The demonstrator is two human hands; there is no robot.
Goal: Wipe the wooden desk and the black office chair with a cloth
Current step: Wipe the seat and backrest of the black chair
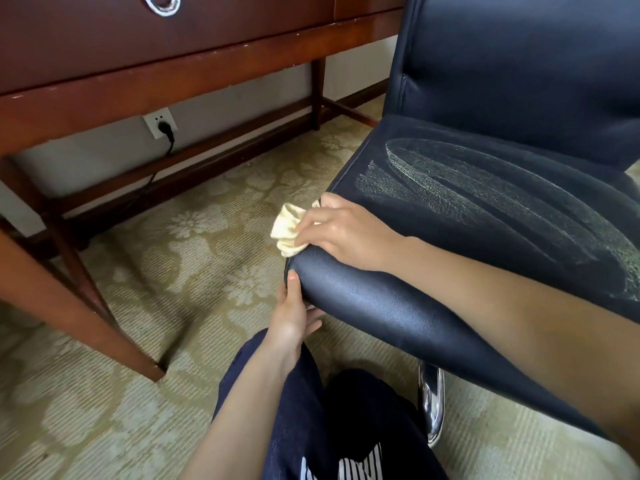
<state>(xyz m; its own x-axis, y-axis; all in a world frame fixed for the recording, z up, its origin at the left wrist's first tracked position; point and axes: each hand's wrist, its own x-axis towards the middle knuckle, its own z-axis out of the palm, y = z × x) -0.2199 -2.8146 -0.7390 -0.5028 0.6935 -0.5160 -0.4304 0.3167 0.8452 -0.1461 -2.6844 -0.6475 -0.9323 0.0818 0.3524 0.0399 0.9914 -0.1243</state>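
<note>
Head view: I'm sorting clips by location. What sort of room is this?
Probably a hotel room or study, not certain: a wooden desk with a ring-pull drawer, a black office chair beside it, floral-patterned carpet, and a wall socket with a plug behind the desk.

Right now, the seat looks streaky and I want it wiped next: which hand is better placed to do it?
Probably the right hand: it grips the cloth beside the streaked seat. The left hand has no cloth and only holds the armrest tip.
</note>
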